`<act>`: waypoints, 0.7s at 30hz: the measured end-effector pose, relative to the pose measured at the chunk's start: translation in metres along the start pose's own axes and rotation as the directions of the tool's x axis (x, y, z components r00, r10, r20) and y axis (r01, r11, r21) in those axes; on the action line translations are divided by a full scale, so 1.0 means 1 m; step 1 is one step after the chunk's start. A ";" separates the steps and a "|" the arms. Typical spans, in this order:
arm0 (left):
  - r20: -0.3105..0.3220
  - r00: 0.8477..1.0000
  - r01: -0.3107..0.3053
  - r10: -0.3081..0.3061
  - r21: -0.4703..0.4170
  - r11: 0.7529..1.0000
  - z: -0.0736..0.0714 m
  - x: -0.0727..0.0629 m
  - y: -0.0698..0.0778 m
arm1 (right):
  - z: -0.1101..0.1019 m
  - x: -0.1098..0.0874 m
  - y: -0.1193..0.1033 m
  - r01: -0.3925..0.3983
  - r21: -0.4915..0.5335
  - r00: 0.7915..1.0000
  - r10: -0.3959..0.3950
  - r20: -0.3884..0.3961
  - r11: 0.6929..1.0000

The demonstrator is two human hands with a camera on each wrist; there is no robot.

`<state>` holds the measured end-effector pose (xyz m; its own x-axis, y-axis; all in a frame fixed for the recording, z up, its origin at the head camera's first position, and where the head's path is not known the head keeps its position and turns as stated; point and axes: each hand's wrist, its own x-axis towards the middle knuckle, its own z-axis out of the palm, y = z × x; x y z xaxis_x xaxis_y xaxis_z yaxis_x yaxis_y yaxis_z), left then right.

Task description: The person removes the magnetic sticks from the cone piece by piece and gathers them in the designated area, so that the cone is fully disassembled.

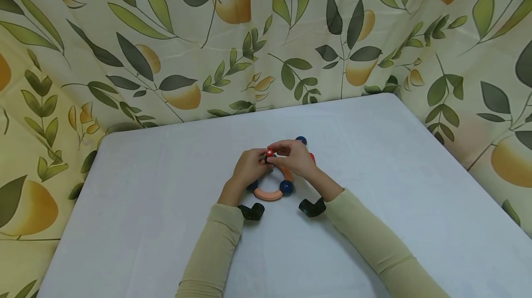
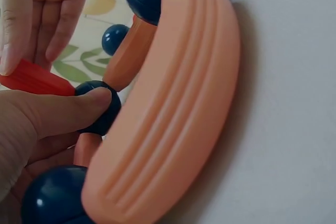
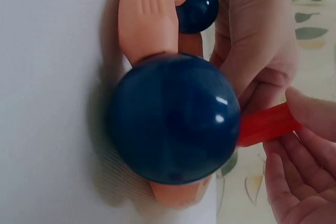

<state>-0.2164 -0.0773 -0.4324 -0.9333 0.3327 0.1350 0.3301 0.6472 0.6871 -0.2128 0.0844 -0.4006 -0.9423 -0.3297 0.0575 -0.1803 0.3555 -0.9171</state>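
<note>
A ring of curved orange pieces (image 1: 268,195) joined by blue balls (image 1: 286,187) lies on the white table. At its far side my left hand (image 1: 249,166) grips a blue ball (image 2: 97,121), thumb across its top. My right hand (image 1: 296,158) pinches a short red rod (image 3: 268,124) between thumb and fingers. The rod's inner end meets the gripped ball in the left wrist view, and it points up from the ring. In the right wrist view a large blue ball (image 3: 173,119) hides part of the ring and of the rod's inner end.
Beyond my right hand are another blue ball (image 1: 301,140) and a red piece (image 1: 312,157), partly covered by the hand. Black wrist cameras (image 1: 252,211) hang at both wrists, close over the white table (image 1: 158,224). A leaf-and-fruit patterned curtain (image 1: 257,57) stands behind the table.
</note>
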 end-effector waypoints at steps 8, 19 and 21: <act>-0.030 0.999 -0.031 0.030 -0.022 0.999 0.003 -0.001 -0.004 | 0.003 0.000 0.002 -0.020 -0.040 0.998 0.018 -0.052 0.999; 0.004 1.000 0.007 -0.007 0.012 1.000 0.001 -0.001 0.000 | 0.001 -0.004 -0.001 0.082 -0.060 0.991 -0.088 -0.100 0.995; 0.010 1.000 0.013 -0.013 0.016 1.000 0.002 0.000 0.000 | -0.001 -0.004 -0.002 0.103 -0.060 0.990 -0.109 -0.094 0.993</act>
<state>-0.2160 -0.0766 -0.4338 -0.9362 0.3307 0.1190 0.3200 0.6622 0.6776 -0.2086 0.0860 -0.3989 -0.9394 -0.2827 0.1937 -0.2933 0.3709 -0.8811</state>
